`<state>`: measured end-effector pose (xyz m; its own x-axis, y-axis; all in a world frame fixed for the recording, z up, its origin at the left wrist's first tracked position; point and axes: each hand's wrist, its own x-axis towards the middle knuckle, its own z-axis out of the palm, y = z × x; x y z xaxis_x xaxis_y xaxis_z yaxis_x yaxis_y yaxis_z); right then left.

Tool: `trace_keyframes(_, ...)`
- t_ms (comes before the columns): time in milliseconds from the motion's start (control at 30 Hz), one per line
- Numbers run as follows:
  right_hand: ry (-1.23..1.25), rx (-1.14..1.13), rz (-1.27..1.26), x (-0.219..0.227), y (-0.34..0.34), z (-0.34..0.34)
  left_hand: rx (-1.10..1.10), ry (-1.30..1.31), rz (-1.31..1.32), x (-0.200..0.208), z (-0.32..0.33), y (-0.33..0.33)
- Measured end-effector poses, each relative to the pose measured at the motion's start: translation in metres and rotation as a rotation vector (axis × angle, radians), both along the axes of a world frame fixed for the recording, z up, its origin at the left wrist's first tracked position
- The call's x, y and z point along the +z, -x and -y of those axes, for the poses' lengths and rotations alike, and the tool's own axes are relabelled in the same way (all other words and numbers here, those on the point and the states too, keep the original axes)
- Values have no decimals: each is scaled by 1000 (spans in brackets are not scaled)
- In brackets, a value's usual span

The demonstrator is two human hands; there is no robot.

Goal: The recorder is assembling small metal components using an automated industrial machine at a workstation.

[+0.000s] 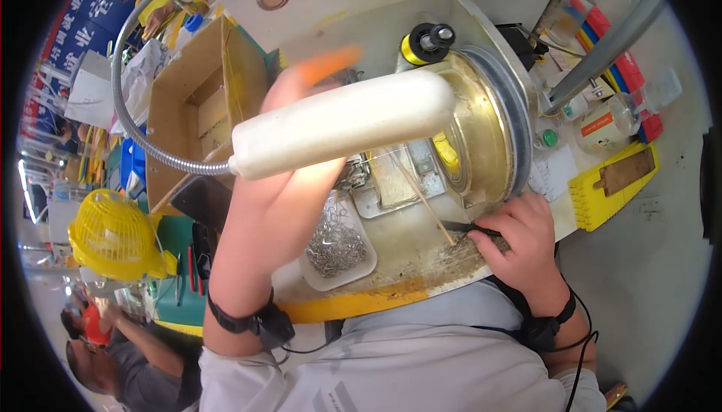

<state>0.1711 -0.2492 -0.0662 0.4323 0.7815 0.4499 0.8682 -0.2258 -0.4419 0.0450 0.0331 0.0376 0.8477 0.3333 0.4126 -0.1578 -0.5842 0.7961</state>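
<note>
At the far left, a co-worker in a grey shirt (147, 370) sits low, below a yellow fan (116, 235); higher up, another person in yellow (154, 2) leans over a bench. An open cardboard box (167, 122) comes next, with a bendy metal lamp neck (120, 58) curving in front of it to a long white lamp head (338, 122). The person's left hand (288, 85) reaches up behind this lamp, blurred and partly covered, with an orange patch (331, 64) at its far end; whether its fingers are spread or pinching cannot be told. Below it, a white tray (322, 282) holds many small metal pieces (335, 246). To its right lie a metal fixture (398, 179) and a spool of yellow thread (414, 47) farther back, then a thin wooden stick (427, 203) slanting toward the bench's near edge. Behind the stick stands a large brass-coloured wheel (481, 122). The right hand (520, 239), fingers curled, pinches a slim black tool (461, 227) just above the worn bench edge, its tip at the stick; contact is unclear. Farther right are a clear bottle (605, 122) and a yellow block (583, 194).
</note>
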Motion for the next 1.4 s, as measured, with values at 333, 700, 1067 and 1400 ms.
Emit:
trace_keyframes(333,-46,-62,-28,-4,-1,3,-371,539,-100,1,1,-49)
trace_keyframes(700,233,-318,70,12,-14,2,-43,129,147,6,12,-36)
trace_keyframes(1067,251,-245,-25,22,-1,1,-379,575,36,-9,-17,-39)
trace_keyframes(1400,-3,-31,281,124,22,-43,-315,486,44,-9,-16,-37)
